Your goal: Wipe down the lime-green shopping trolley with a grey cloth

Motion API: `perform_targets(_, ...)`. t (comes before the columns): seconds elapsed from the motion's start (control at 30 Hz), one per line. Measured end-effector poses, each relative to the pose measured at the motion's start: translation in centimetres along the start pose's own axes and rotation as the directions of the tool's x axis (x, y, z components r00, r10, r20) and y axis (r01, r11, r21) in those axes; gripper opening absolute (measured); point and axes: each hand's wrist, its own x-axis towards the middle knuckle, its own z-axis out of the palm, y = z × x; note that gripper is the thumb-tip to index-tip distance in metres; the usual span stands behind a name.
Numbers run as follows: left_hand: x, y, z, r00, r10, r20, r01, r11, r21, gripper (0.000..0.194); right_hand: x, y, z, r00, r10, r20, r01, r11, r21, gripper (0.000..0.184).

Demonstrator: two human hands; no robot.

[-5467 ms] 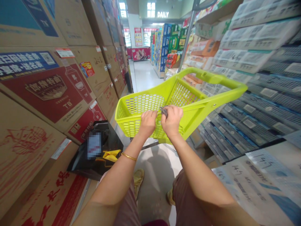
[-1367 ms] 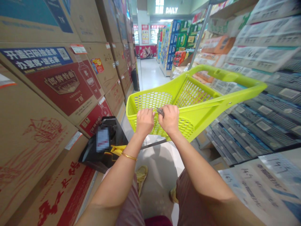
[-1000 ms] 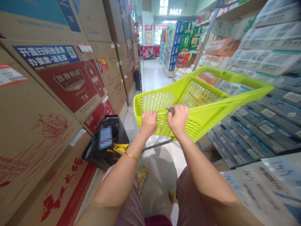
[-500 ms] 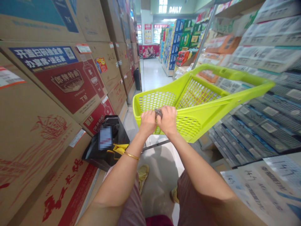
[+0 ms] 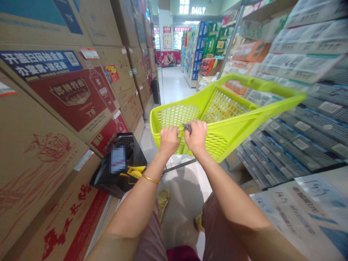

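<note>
A lime-green plastic shopping cart (image 5: pixel 241 134) with perforated sides stands crosswise in front of me. My left hand (image 5: pixel 169 140) is closed over its near rim, fingers curled. Just to the right, at the same rim, my right hand (image 5: pixel 197 136) is closed around a small crumpled grey cloth (image 5: pixel 187 127), most of it hidden in the grip. A narrow gap separates the two hands. The cart's basket shows no goods in the part I can see.
Stacked cardboard cartons (image 5: pixel 62 90) wall the left side. A black bag (image 5: pixel 133 148) with yellow parts sits by my left forearm. Packed shelves (image 5: pixel 293 137) line the right. Ahead, the aisle floor (image 5: pixel 174 85) runs to a blue and green display (image 5: pixel 201 47).
My hands have moved apart, opening a small gap; the grey cloth, before between both hands, now shows only at the right one. The view has shifted slightly right.
</note>
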Motion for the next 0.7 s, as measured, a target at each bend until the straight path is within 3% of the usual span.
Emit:
perform_targets(0.17, 0.1, -0.1, -0.1, 0.999, -0.016, 0.027, 0.016, 1.0, 0.0, 0.025, -0.3, -1.9, 0.8, 0.997, -0.059, 0.051, 0.056, 0.997, 0.056, 0.018)
perform_targets(0.33, 0.2, -0.1, -0.4, 0.999, -0.006, 0.038, 0.005, 1.0, 0.011, 0.027, 0.2, -1.0, 0.2, 0.99, -0.108, 0.088, 0.108, 0.994, 0.009, 0.016)
perform_targets(0.57, 0.2, -0.1, -0.4, 1.0, 0.017, 0.024, -0.018, 1.0, 0.005, 0.028, 0.7, 2.3, -1.5, 0.997, 0.035, -0.065, -0.04, 0.996, -0.081, 0.015)
perform_targets(0.7, 0.2, 0.1, -0.3, 1.0, 0.001, 0.013, -0.001, 1.0, 0.001, 0.028, 0.4, 2.2, -1.5, 0.995, 0.055, -0.083, -0.061, 0.996, -0.07, 0.014)
